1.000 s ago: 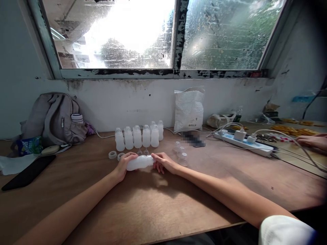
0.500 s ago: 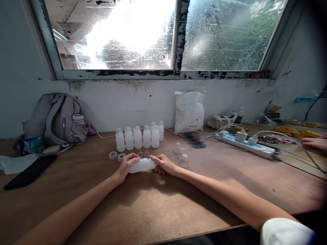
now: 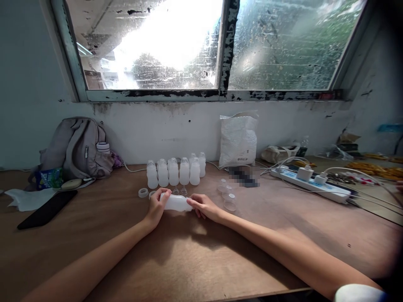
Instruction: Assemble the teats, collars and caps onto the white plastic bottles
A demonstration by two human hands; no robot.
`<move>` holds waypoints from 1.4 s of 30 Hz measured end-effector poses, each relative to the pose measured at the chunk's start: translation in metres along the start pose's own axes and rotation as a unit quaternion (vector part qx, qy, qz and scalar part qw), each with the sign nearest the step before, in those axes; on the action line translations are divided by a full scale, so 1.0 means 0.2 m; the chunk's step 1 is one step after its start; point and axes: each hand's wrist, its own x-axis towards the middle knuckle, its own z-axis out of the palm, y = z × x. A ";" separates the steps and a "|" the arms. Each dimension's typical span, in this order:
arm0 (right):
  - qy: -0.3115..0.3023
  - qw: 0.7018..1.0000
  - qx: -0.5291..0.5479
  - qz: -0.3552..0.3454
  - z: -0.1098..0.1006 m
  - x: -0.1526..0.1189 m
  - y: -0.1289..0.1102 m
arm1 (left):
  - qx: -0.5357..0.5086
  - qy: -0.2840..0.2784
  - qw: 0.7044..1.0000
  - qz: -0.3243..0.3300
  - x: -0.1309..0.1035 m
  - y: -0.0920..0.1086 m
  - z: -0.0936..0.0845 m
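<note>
A frosted white bottle (image 3: 176, 202) lies sideways between my hands, just above the table. My left hand (image 3: 156, 205) is wrapped round its left end. At the right end, the fingers of my right hand (image 3: 203, 206) close on the bottle. Behind them several similar bottles (image 3: 173, 173) with clear caps stand upright in a row. Two clear teats (image 3: 183, 191) sit in front of the row, and a white ring (image 3: 143, 193) lies to the left, with another partly hidden by my left hand. Several clear domed caps (image 3: 229, 202) are on the right.
A backpack (image 3: 80, 147) leans on the wall at the left, near a black flat object (image 3: 47, 209). A white bag (image 3: 238, 140) stands behind. On the right are a power strip (image 3: 315, 184) with cables and a blurred dark object (image 3: 244, 177).
The view has shifted slightly, moving the scene to the right in the picture. Both hands still hold the bottle. Another person's hand at the right edge has mostly left the view.
</note>
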 end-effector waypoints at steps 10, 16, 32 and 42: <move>-0.103 0.982 -0.154 -0.024 -0.05 -0.01 -0.13 | 0.111 -0.047 0.985 0.123 -0.05 0.09 -0.01; -0.139 0.983 -0.121 -0.006 0.01 -0.03 -0.21 | 0.092 -0.091 0.971 0.202 -0.06 0.29 -0.02; -0.457 0.808 0.362 0.080 0.18 -0.02 -0.26 | -0.094 -0.152 0.968 0.178 0.06 0.50 0.03; -0.543 0.726 0.417 -0.068 0.20 0.04 -0.40 | -0.175 -0.239 0.928 0.225 0.14 0.69 0.06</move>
